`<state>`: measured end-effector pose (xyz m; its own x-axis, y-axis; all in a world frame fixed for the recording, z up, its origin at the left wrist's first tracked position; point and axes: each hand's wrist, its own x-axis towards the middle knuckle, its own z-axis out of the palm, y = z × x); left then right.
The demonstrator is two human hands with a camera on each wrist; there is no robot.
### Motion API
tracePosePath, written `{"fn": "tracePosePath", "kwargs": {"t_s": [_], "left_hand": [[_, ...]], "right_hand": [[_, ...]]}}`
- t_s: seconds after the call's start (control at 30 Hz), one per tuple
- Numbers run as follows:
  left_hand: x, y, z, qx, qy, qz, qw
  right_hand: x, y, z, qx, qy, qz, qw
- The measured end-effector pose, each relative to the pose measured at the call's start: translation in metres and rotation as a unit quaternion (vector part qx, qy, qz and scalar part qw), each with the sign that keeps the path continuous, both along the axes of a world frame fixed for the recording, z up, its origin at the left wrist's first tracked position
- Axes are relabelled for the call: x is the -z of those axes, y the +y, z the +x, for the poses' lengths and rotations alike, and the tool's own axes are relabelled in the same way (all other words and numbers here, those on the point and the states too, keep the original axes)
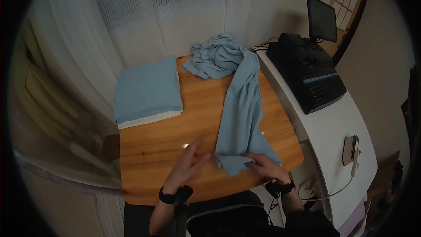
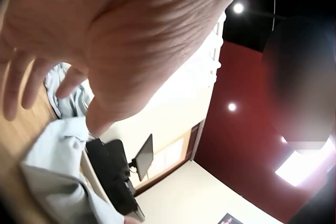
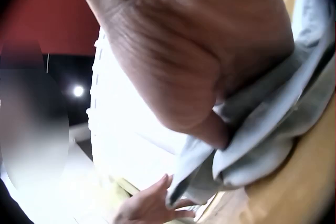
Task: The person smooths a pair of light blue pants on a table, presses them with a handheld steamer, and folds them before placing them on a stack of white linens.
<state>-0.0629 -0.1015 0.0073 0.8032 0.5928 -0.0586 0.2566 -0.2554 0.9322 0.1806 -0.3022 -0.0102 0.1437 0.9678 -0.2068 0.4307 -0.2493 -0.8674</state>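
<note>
A long piece of blue cloth (image 1: 241,118) runs down the right half of the wooden table, its far end bunched in a heap and its near end folded over close to the front edge. My right hand (image 1: 266,168) grips this near end at its right side; in the right wrist view the thumb (image 3: 210,132) presses into the cloth's folds (image 3: 262,134). To the left of the cloth, my left hand (image 1: 188,166) hovers over the table with its fingers extended and holds nothing. The left wrist view shows its fingers (image 2: 34,82) spread beside the cloth (image 2: 58,155).
A folded blue stack (image 1: 149,87) with a cream layer beneath lies at the table's back left. On the white counter (image 1: 337,123) to the right stand a black machine with a screen (image 1: 322,19) and a small corded device (image 1: 350,150). Sheer curtains (image 1: 175,13) hang behind the table.
</note>
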Motion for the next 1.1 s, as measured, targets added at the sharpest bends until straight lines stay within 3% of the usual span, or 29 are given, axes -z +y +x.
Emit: {"fn": "tracePosePath", "kwargs": {"t_s": [0.07,0.13,0.3,0.37,0.43,0.47,0.5,0.53,0.57,0.6,0.63,0.77,0.83,0.9,1.1], "left_hand": [[0.011,-0.036,0.022,0.019,0.012,0.134,0.991],[0.015,-0.071,0.041,0.01,0.049,0.171,0.984],[0.038,-0.124,0.064,-0.015,0.114,0.214,0.97],[0.058,-0.137,0.059,0.075,0.114,0.226,0.964],[0.053,-0.144,0.052,0.099,0.119,0.158,0.975],[0.051,-0.146,0.049,0.138,0.112,0.101,0.979],[0.064,-0.154,0.047,0.126,0.056,0.129,0.982],[0.063,-0.159,0.045,0.119,0.058,0.126,0.983],[0.06,-0.164,0.043,0.128,0.029,0.095,0.987],[0.058,-0.168,0.042,0.137,-0.002,0.064,0.988],[0.058,-0.174,0.04,0.135,-0.001,0.061,0.989],[0.064,-0.195,0.037,0.223,-0.017,0.002,0.975],[0.063,-0.198,0.038,0.23,-0.022,-0.021,0.973],[0.052,-0.194,0.04,0.313,-0.044,-0.084,0.945],[0.031,-0.192,0.038,0.358,-0.119,-0.1,0.921]], "right_hand": [[0.012,-0.058,-0.025,-0.046,0.048,-0.063,0.996],[0.032,-0.101,-0.043,-0.041,0.265,-0.123,0.956],[0.03,-0.116,-0.069,-0.052,0.291,-0.088,0.951],[0.029,-0.118,-0.061,0.173,0.416,0.008,0.893],[0.017,-0.103,-0.043,0.274,0.424,0.143,0.851],[0.014,-0.092,-0.03,0.331,0.279,0.112,0.894],[0.013,-0.081,-0.018,0.38,0.124,0.083,0.913],[0.014,-0.072,-0.01,0.373,0.126,0.08,0.916],[0.017,-0.063,-0.002,0.351,-0.086,0.025,0.932],[0.02,-0.056,0.001,0.313,-0.294,-0.03,0.903],[0.025,-0.051,0.001,0.281,-0.335,0.039,0.898],[0.025,-0.039,0.0,0.182,-0.296,0.013,0.938],[0.028,-0.032,-0.014,0.075,-0.252,0.028,0.964],[0.028,-0.031,-0.031,0.007,-0.234,0.036,0.972],[0.004,-0.026,-0.055,0.028,-0.13,0.001,0.991]]}}
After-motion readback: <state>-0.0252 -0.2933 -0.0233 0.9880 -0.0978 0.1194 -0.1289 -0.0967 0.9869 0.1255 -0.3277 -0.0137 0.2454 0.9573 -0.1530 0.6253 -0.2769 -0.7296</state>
